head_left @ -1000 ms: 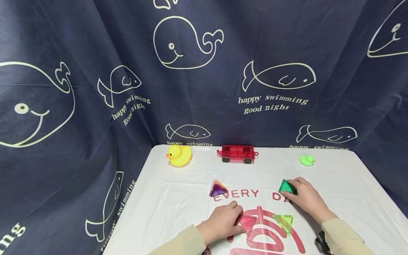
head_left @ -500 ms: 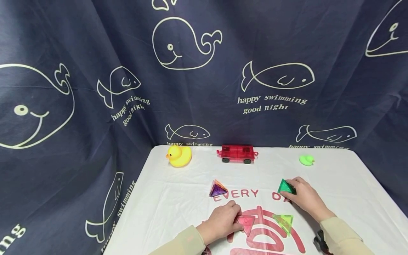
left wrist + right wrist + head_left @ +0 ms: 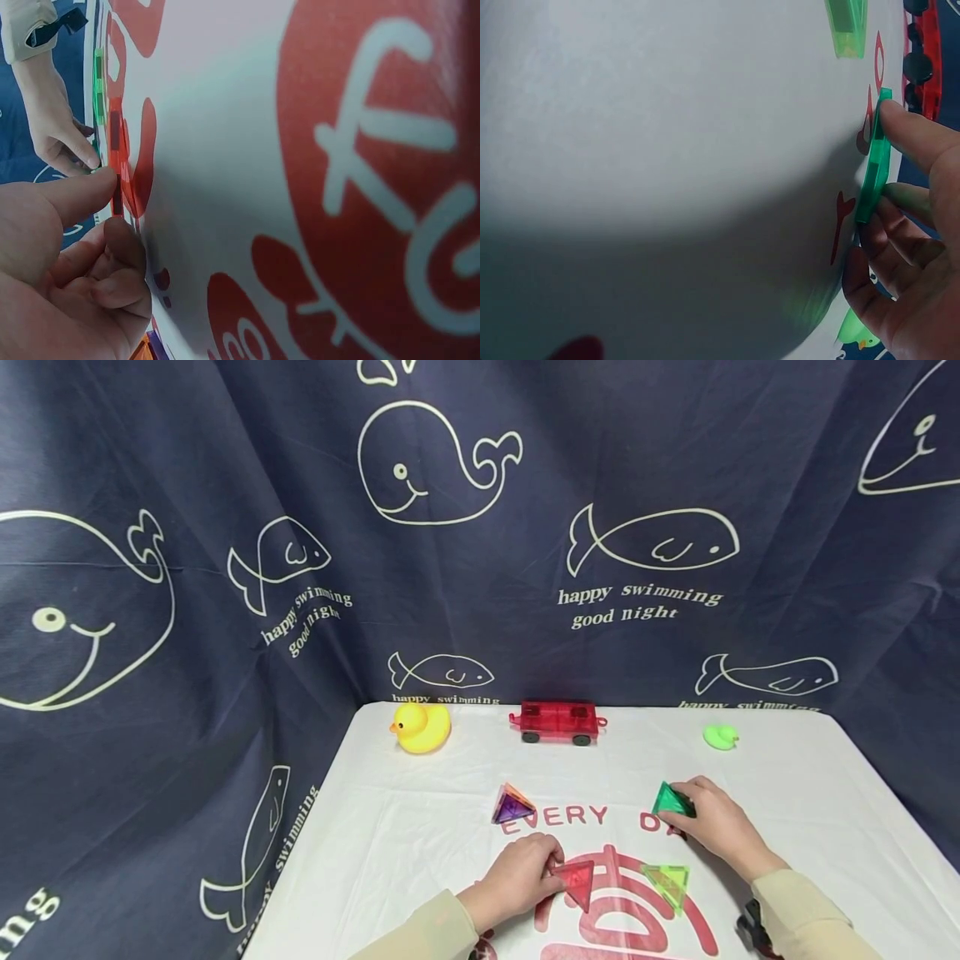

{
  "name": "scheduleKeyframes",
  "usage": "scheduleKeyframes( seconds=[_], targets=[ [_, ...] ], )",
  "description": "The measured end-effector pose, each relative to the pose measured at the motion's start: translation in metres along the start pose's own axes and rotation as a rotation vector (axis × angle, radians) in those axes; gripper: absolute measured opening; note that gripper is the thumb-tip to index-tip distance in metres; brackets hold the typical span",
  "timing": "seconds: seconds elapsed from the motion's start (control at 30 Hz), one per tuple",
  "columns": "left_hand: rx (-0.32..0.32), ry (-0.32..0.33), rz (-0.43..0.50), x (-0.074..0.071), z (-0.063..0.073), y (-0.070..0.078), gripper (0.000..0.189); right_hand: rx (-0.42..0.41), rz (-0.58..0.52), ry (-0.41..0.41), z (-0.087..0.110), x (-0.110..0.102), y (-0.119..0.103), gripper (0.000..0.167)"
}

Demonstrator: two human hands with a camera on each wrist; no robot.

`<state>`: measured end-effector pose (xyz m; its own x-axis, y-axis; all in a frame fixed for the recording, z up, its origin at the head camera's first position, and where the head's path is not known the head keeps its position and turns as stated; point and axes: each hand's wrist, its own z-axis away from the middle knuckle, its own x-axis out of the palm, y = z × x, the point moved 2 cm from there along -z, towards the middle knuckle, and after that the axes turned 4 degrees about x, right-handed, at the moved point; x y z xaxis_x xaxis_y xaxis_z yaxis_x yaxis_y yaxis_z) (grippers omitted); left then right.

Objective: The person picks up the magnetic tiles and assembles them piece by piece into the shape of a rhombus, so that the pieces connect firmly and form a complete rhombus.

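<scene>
My left hand (image 3: 519,875) pinches a translucent red triangular magnetic tile (image 3: 579,885) between thumb and fingers. In the left wrist view that red tile (image 3: 115,139) is seen edge-on at the thumb tip. Farther right, my right hand (image 3: 722,822) grips a green triangular magnetic tile (image 3: 670,802), part of it hidden by the fingers. The right wrist view shows the green tile (image 3: 875,161) edge-on between thumb and fingers, close to the cloth. A yellow-green triangular tile (image 3: 670,887) lies between the hands. Beyond the left hand are purple and orange tiles (image 3: 513,806), overlapping or joined.
At the back of the white-covered table (image 3: 420,777) stand a yellow rubber duck (image 3: 423,729), a red wheeled toy car base (image 3: 558,721) and a small green duck (image 3: 721,737). A dark blue printed curtain (image 3: 510,585) hangs behind the table's far edge.
My left hand has drawn slightly left with the red tile, which has turned a little and looks darker. The right hand and green tile have barely moved.
</scene>
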<state>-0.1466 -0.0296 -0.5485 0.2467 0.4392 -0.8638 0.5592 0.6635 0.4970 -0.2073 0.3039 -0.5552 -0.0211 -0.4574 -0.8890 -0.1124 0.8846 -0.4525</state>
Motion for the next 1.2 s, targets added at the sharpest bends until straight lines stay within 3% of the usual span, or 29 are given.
scheduleKeyframes(
  seconds=[0.37,0.53,0.87,1.0,1.2],
  targets=[
    [-0.04,-0.016,0.119,-0.006,0.002,-0.006,0.017,-0.002,-0.002,-0.001,0.0,0.001,-0.001,0.069],
    [-0.02,0.029,0.124,-0.008,0.004,-0.009,0.02,-0.009,-0.008,-0.008,0.0,0.002,-0.004,0.069],
    [0.047,0.164,-0.053,-0.009,0.009,-0.013,0.031,-0.006,-0.011,-0.033,-0.001,0.005,-0.013,0.065],
    [0.069,0.161,-0.119,-0.008,0.008,-0.014,0.033,-0.008,-0.007,-0.044,-0.001,0.005,-0.015,0.065],
    [0.071,0.101,-0.231,-0.006,0.003,-0.015,0.036,-0.023,-0.003,-0.071,-0.002,0.006,-0.021,0.068]
  ],
)
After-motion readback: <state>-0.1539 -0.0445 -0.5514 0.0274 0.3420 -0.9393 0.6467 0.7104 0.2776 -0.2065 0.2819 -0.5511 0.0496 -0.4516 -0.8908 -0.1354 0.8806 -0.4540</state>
